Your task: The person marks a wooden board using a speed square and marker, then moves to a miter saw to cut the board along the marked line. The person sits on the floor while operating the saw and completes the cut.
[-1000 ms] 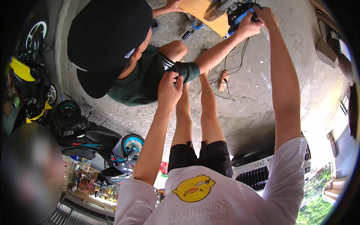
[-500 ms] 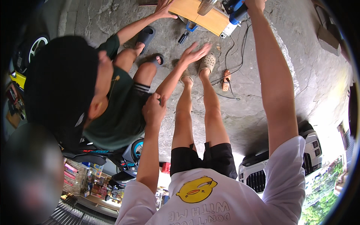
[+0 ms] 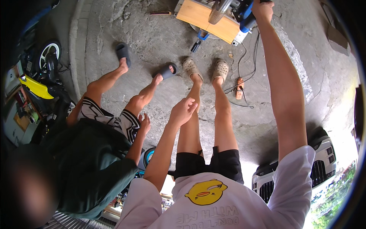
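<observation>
At the top of the view, my right hand [image 3: 263, 10] is closed around the black-and-blue handle of a miter saw [image 3: 248, 16]. That arm is stretched far forward. A light-coloured wooden board [image 3: 207, 22] lies across the saw's base, and a blue clamp with a dark knob [image 3: 200, 39] juts out below it. My left hand [image 3: 183, 111] hangs in the air above my leg, fingers loosely curled, with nothing seen in it. The saw's upper part is cut off by the picture's edge.
Left of me a person in a dark green top [image 3: 91, 160] stands close by, one hand [image 3: 144, 124] near their shorts. An orange power strip [image 3: 239, 88] with dark cords [image 3: 246, 101] lies on the concrete floor. Far left is a yellow-and-black motorbike [image 3: 36, 87]; behind, at right, a white vehicle [image 3: 324, 156].
The person has drawn back left, away from the board, and lowered their arms. My left hand has moved forward and right. My right hand stays at the saw handle.
</observation>
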`<state>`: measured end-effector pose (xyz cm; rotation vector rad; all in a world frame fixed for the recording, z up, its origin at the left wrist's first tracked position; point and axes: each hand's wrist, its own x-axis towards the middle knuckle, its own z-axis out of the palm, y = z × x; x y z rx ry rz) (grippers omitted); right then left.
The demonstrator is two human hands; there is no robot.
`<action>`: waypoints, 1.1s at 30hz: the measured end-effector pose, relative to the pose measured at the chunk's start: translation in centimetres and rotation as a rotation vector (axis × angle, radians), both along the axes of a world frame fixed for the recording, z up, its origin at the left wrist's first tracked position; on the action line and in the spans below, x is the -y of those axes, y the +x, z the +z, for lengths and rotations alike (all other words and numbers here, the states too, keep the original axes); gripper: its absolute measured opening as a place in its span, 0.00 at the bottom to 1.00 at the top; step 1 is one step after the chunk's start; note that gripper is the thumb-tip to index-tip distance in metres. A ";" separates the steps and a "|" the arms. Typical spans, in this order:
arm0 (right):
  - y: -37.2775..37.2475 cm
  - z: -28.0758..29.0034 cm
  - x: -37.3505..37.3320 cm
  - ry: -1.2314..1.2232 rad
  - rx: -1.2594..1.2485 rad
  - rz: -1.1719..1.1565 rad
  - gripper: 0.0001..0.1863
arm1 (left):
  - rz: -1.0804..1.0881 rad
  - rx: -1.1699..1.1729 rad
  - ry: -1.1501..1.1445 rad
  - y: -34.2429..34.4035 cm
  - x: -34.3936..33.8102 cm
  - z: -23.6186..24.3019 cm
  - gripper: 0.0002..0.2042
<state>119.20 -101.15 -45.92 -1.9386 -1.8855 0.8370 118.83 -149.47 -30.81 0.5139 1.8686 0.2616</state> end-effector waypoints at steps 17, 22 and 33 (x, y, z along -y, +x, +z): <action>0.9 -0.8 -2.8 -0.257 -0.345 -0.125 0.32 | -0.443 -0.217 0.191 -22.6 -7.6 -13.2 0.12; 2.0 -1.9 -2.4 -0.049 -0.104 -0.079 0.29 | -0.629 -0.268 0.048 -25.3 -6.6 -15.2 0.11; 3.5 -2.1 -4.1 -0.214 -0.365 -0.045 0.19 | -1.243 -0.652 0.501 -22.0 -17.3 -36.4 0.34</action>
